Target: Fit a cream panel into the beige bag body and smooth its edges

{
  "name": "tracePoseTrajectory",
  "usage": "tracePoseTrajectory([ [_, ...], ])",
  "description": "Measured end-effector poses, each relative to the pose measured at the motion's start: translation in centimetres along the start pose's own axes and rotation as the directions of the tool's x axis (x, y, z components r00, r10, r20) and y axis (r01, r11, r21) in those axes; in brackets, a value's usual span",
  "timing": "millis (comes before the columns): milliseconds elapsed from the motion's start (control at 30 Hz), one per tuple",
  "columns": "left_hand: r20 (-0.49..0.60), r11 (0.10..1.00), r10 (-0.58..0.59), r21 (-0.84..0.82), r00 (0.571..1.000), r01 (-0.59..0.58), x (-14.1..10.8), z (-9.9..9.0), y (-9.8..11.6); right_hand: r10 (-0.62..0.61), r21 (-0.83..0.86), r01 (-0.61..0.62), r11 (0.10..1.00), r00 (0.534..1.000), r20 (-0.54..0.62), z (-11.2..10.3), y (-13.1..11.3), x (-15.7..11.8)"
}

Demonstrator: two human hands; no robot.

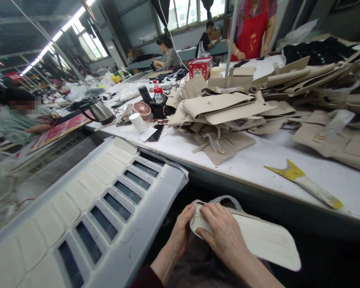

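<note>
Over my lap, both hands hold a cream leather-like bag piece (267,238) with a long rounded flap reaching out to the right. My left hand (183,222) grips its left end, fingers closed around the edge. My right hand (220,224) lies over the same end, its thumb and fingers pressed on the material. A clear plastic strip (229,200) shows behind the right hand. To the left, a slotted pale crate (144,228) carries a row of similar cream rounded pieces (72,200).
Beige bag parts (219,108) with gold clasps are heaped on the white table (258,176). A yellow-ended scraper (303,182) lies near its front edge. Further left are a kettle (100,111), a small fan (141,110), a white roll (137,123) and a phone (156,133). Several people work beyond.
</note>
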State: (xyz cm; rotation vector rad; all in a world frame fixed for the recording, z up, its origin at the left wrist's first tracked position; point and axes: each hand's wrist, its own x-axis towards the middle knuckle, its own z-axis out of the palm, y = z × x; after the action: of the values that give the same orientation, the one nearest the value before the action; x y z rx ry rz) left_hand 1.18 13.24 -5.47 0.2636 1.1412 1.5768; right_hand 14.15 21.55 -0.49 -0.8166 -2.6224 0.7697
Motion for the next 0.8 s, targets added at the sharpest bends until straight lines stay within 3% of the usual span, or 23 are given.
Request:
tracePoseTrajectory([
  [133,0.011,0.962,0.057,0.265,0.998,-0.057,0.5,-0.5,0.7,0.031,0.039,-0.03,0.999,0.999,-0.029,0.4,-0.3,-0.1],
  [267,0.079,0.817,0.182,0.543,0.98,-0.195,1.2,-1.4,1.0,0.099,0.24,-0.084,0.967,0.994,-0.051,-0.9,-1.1,-0.7],
  [333,0.15,0.742,0.19,0.626,0.97,-0.242,1.8,-1.8,1.3,0.213,0.506,-0.155,0.849,0.975,-0.058,-2.7,-0.3,-1.3],
  [400,0.23,0.648,0.173,0.706,0.958,-0.287,2.2,-2.2,1.8,0.367,0.739,-0.182,0.649,0.925,-0.094,-4.9,1.9,-2.7],
  [467,0.322,0.503,0.168,0.785,0.932,-0.362,2.5,-2.1,2.9,0.566,0.85,-0.149,0.505,0.801,-0.196,-6.6,5.5,-4.8],
  [500,0.384,0.405,0.171,0.812,0.907,-0.42,2.6,-1.9,3.5,0.676,0.876,-0.129,0.465,0.691,-0.257,-7.0,7.8,-6.1],
  [533,0.459,0.292,0.172,0.821,0.871,-0.491,2.7,-1.4,4.2,0.781,0.905,-0.104,0.413,0.551,-0.293,-7.0,10.0,-7.4],
  [567,0.543,0.17,0.163,0.807,0.824,-0.566,2.8,-0.8,4.8,0.863,0.935,-0.087,0.343,0.422,-0.277,-6.6,12.1,-8.5],
  [600,0.627,0.05,0.14,0.768,0.766,-0.638,2.8,0.2,5.2,0.899,0.951,-0.1,0.293,0.366,-0.239,-5.8,13.9,-9.5],
  [633,0.704,-0.051,0.095,0.71,0.704,-0.703,2.7,1.4,5.5,0.918,0.965,-0.121,0.234,0.355,-0.178,-4.7,15.2,-10.3],
  [667,0.762,-0.119,0.041,0.646,0.646,-0.754,2.5,3.0,5.6,0.922,0.976,-0.147,0.161,0.374,-0.096,-3.5,16.0,-10.8],
  [733,0.833,-0.144,-0.085,0.533,0.547,-0.834,1.9,6.7,5.0,0.877,0.982,-0.185,0.026,0.476,0.066,-1.0,16.1,-11.1],
  [800,0.855,-0.087,-0.198,0.471,0.479,-0.878,1.1,10.5,3.6,0.787,0.982,-0.177,-0.062,0.597,0.157,1.0,14.9,-10.5],
])
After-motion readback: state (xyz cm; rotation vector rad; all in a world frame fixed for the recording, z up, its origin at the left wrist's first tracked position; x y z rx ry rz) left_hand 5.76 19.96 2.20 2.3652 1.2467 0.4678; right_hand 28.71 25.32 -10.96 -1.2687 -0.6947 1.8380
